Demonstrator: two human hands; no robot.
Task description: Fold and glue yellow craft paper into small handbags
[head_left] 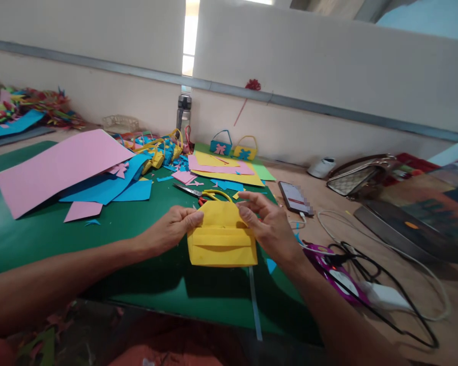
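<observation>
A folded yellow paper purse (223,241) is held up over the near edge of the green mat, its flap raised. My left hand (179,226) pinches the flap's left edge between thumb and fingers. On the other side, my right hand (267,221) grips the flap's right edge with the thumb in front, its index finger stretched out. Just behind the purse lie scissors (191,190) with yellow and red handles, their blades pointing left. Two small finished paper bags, one blue (220,147) and one yellow (245,151), stand at the back, each with a bow.
Pink sheets (66,168) and blue sheets (107,185) cover the mat's left, beside a heap of small yellow and blue pieces (164,152). To the right are a phone (294,198), a purple power strip (338,274) and loose cables. A bottle (183,114) stands by the wall.
</observation>
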